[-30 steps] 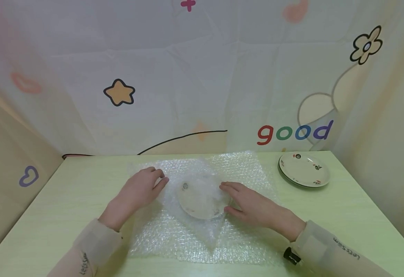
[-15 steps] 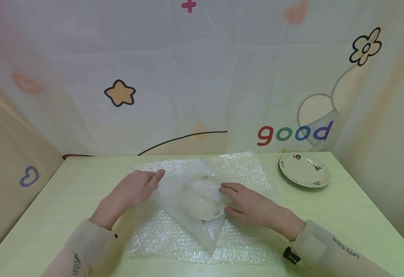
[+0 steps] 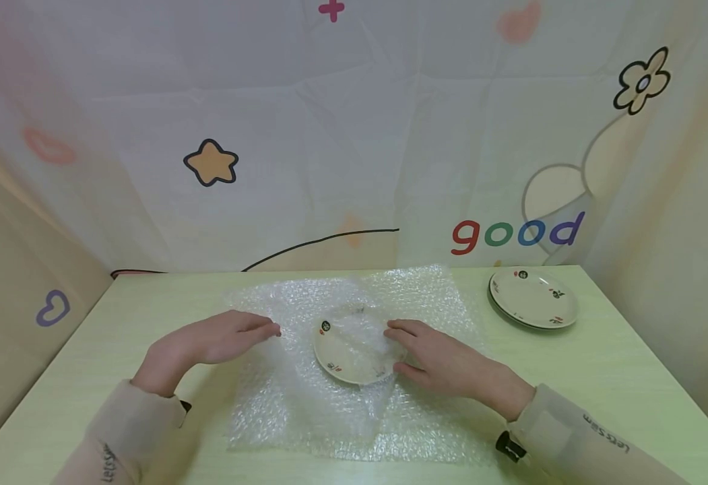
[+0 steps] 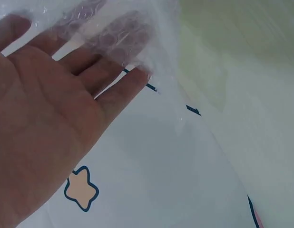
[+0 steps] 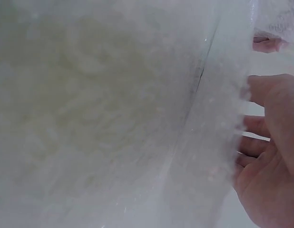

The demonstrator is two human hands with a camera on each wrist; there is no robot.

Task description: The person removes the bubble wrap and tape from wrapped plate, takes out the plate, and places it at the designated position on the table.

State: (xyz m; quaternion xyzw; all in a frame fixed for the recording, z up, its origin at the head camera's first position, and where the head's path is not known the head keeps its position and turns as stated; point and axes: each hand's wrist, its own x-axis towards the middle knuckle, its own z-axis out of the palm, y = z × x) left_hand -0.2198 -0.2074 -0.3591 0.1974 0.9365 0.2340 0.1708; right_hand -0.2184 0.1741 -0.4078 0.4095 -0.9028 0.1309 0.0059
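Observation:
A white round plate (image 3: 337, 351) with small printed motifs lies on a sheet of bubble wrap (image 3: 426, 424) in the head view. Clear wrap covers part of the plate, mostly on its right side. My left hand (image 3: 214, 338) is at the sheet's left side, apart from the plate. In the left wrist view its straight fingers (image 4: 119, 92) touch the wrap, which lies across their palm side. Flat against the plate's right edge, over the wrap, rests my right hand (image 3: 447, 357). Wrap hides its fingertips in the right wrist view.
Stacked plates (image 3: 535, 300) with similar motifs stand at the back right of the pale green table (image 3: 620, 404). A printed curtain (image 3: 305, 135) hangs behind the table and along both sides.
My left hand has moved left and toward me, drawing a flap of wrap off the plate's left part, which now shows more plainly. The right hand has stayed in place.

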